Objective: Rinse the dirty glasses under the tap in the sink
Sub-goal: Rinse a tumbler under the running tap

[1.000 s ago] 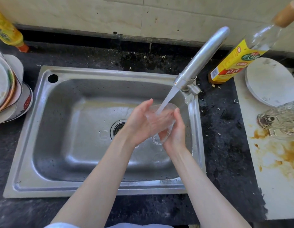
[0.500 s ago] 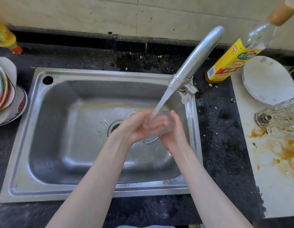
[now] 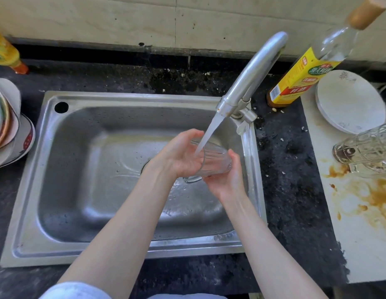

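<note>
You hold a clear ribbed drinking glass (image 3: 211, 161) between both hands, tilted on its side over the right part of the stainless steel sink (image 3: 64, 169), just forward of the tap. Your left hand (image 3: 179, 155) cups the glass from the left, fingers curled round its rim end; your right hand (image 3: 227, 176) grips it from below and the right, thumb up along its base. The stream of water (image 3: 209, 134) from the curved silver tap (image 3: 250, 76) strikes the glass near its mouth, close to your left fingertips.

Water spreads across the sink's floor under your hands, and the drain is mostly hidden behind your left wrist. To the right of the sink, past the dark speckled counter (image 3: 282, 180), lies a white cutting board with brown stains (image 3: 360, 212). On it, another clear patterned glass (image 3: 367, 151) lies on its side, with a white round plate (image 3: 349, 100) behind it. A yellow-labelled glass bottle with a wooden cap (image 3: 313, 63) stands behind the sink's right corner. To the left of the sink sits a stack of patterned plates (image 3: 8, 128), and behind them a yellow bottle (image 3: 5, 51).
</note>
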Motion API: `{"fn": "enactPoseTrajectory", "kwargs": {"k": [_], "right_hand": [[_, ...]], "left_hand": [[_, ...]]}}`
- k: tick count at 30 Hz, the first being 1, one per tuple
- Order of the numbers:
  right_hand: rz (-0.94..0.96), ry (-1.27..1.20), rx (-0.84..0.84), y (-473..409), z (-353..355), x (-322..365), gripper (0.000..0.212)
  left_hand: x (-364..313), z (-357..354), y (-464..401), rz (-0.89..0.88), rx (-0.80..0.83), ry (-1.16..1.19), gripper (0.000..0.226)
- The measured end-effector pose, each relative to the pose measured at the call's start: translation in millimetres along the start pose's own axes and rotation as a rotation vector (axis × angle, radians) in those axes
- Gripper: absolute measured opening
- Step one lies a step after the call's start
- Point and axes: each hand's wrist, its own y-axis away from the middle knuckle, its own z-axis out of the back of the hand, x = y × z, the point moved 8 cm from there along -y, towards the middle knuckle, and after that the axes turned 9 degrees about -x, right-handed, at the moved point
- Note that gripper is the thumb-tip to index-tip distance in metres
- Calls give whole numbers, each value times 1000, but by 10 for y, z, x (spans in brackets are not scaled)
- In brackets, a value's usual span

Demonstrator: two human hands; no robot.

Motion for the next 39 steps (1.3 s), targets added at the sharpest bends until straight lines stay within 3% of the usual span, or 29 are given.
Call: {"fn": "enactPoseTrajectory", "kwargs": {"k": [4, 7, 12, 15, 17, 20, 22, 24, 25, 27, 29, 32, 34, 36, 39], "right_hand": [[80, -36, 133, 46, -94, 57, 38], [75, 38, 160, 57, -64, 89, 36], [49, 281, 88, -6, -28, 119, 54], [22, 282, 96, 22, -42, 68, 41], [84, 228, 142, 34, -74, 88, 42], [48, 98, 198, 82, -133, 3, 74], [20, 46, 206, 86, -127, -5, 70], [16, 92, 219, 89, -145, 37, 42], [10, 191, 194, 81, -141, 42, 40], [-34, 352, 88, 26, -82, 10, 64], [-92, 305, 16, 10, -43, -61, 72], [-95, 132, -55, 27, 14, -103, 33], [-121, 69, -19, 56, 8, -151, 28], [-123, 24, -3, 54, -1, -162, 34], [-156, -3, -24, 11, -66, -123, 68]], "left_hand": [[36, -11, -33, 89, 47, 67, 56], [27, -50, -29, 36, 88, 83, 37], [-78, 95, -74, -221, -61, -364, 14], [-136, 192, -83, -279, -113, -467, 18], [-88, 176, -83, -170, -45, -352, 28], [11, 82, 3, 83, 87, 17, 50], [-7, -29, 56, 94, 171, 106, 42], [-59, 9, 40, -116, 111, -162, 22], [-109, 54, 50, -256, 38, -364, 15], [-226, 147, 36, -509, -134, -764, 7], [-282, 191, 15, -647, -246, -943, 12], [-251, 138, 14, -627, -171, -809, 11], [-254, 104, 11, -595, -126, -810, 12], [-266, 88, -1, -606, -116, -912, 14], [-235, -3, 47, -709, -92, -1241, 18]]}}
